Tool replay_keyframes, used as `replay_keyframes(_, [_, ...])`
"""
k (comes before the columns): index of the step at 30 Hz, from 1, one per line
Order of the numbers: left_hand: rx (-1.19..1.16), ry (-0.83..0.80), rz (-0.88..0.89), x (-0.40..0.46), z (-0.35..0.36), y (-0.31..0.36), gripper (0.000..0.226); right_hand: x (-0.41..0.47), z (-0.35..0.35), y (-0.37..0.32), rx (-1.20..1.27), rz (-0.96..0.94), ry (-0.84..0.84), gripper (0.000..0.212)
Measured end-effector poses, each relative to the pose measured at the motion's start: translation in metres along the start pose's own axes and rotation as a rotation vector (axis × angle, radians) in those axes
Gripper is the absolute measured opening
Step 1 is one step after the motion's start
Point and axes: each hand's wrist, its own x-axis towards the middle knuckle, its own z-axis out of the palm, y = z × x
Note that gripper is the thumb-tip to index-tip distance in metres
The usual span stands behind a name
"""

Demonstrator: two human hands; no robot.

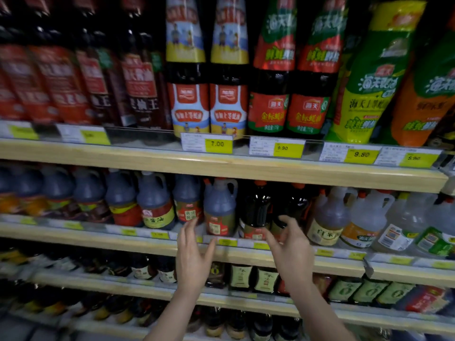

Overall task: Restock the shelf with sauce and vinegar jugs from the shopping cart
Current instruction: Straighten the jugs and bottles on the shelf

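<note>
Hands up at the middle shelf (221, 254), both empty as far as I can see. Left hand (190, 257) has its fingers straight and spread, tips just below a grey-shouldered jug (219, 207) that stands upright at the shelf edge. Right hand (290, 252) is loosely curled with fingers apart, hovering right in front of two dark bottles (256, 210), maybe brushing the nearer one, can't really tell with the blur. So the jug sits between the two hands, up and a bit forward, long axis vertical, left hand closer. My guess is the jug's just been set in, or it's about to get nudged straight. No cart in view, so the next jug is somewhere behind.
</note>
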Motion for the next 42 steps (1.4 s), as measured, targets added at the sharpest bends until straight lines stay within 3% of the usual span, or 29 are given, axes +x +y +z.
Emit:
replay_keyframes(6, [0.125, 0.071, -0.043, 0.044, -0.069, -0.057, 0.062, -0.010, 0.062, -0.091, 0.043, -0.156, -0.225, 0.050])
replay_keyframes(13, [0.222, 0.023, 0.111, 0.108, -0.089, -0.110, 0.078, 0.011, 0.132, -0.154, 0.188, -0.004, -0.113, 0.062])
replay_keyframes(21, [0.399, 0.009, 0.332, 0.119, -0.073, -0.136, 0.088, 0.026, 0.163, -0.172, 0.094, 0.124, -0.089, 0.073])
replay_keyframes(30, [0.384, 0.056, 0.359, 0.121, -0.069, -0.147, 0.085, 0.034, 0.174, -0.178, 0.008, 0.173, -0.087, 0.065])
replay_keyframes(37, [0.394, 0.056, 0.358, 0.121, -0.068, -0.147, 0.088, 0.060, 0.177, -0.198, -0.244, 0.204, -0.049, 0.059])
replay_keyframes(42, [0.394, 0.057, 0.346, 0.121, -0.068, -0.145, 0.087, 0.054, 0.164, -0.192, -0.228, 0.164, -0.033, 0.052])
